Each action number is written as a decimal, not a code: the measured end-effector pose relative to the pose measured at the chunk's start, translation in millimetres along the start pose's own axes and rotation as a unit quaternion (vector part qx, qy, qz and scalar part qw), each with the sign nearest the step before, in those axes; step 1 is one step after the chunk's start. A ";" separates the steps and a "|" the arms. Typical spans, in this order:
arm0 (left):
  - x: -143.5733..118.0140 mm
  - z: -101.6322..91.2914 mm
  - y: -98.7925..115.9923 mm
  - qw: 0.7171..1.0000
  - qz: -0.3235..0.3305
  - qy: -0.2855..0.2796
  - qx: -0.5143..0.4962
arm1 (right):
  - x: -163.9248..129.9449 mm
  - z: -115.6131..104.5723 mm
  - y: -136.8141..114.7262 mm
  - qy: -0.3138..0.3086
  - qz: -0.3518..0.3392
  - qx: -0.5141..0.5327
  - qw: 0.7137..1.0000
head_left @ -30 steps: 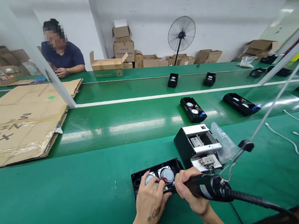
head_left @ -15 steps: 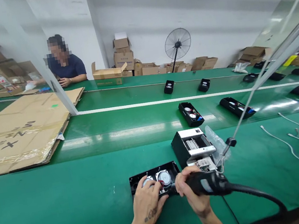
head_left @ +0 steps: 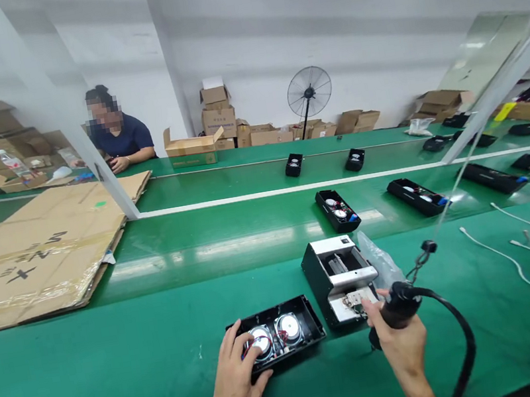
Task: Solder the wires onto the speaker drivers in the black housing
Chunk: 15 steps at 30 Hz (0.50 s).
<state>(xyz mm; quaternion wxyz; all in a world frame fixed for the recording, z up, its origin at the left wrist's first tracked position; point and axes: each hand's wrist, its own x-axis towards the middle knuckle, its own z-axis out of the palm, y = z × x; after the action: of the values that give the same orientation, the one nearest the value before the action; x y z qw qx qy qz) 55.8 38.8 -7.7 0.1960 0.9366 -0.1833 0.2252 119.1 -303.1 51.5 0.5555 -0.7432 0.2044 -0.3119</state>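
Fingers of the left hand (head_left: 236,381) rest spread on the near-left edge of a black speaker tray (head_left: 277,335), which lies flat on the green worktop (head_left: 97,379) — two round silver speaker drivers (head_left: 275,334) sit side by side inside it, with thin red wires crossing them. The hand is laid on the tray, not closed round it. The right hand (head_left: 403,344) is clenched round the grip of a black electric screwdriver (head_left: 399,306), held upright just to the right of the tray; its thick black cable (head_left: 462,345) loops down to the right, and a thin suspension line runs up from its top. The driver tip is hidden behind the hand. Just behind the screwdriver stands a black-and-white screw feeder box (head_left: 340,275), with a crumpled clear plastic bag (head_left: 381,264) against its right side. Farther back, other black trays (head_left: 337,209) lie spaced along the conveyor belt. Flattened cardboard (head_left: 36,251) covers the far left, and a seated person (head_left: 119,137) works beyond it.
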 end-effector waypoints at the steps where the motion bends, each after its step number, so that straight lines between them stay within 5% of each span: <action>1: -6.8 2.9 -2.9 1.000 -0.007 0.017 0.000 | 0.6 0.5 2.1 0.004 -0.003 0.009 1.000; 5: -19.7 11.6 -6.4 0.998 -0.003 0.066 -0.011 | -1.7 0.1 9.7 0.061 -0.137 0.006 0.989; 9: -12.7 14.7 -8.5 0.997 -0.012 0.072 -0.031 | -29.8 2.4 21.9 0.119 -0.344 -0.123 0.923; 12: -1.2 12.7 -12.8 0.997 -0.039 0.050 -0.045 | -65.4 15.6 25.0 -0.035 -0.443 -0.122 0.888; 15: 11.0 7.1 -14.8 0.996 -0.060 0.024 -0.053 | -88.2 36.8 20.8 -0.197 -0.445 -0.116 0.866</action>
<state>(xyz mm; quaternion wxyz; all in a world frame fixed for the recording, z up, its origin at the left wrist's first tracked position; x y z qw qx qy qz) 73.8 45.5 -12.3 0.2630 0.9284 -0.1338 0.2258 81.7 -226.3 3.9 0.2967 -0.8603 -0.2267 -0.3470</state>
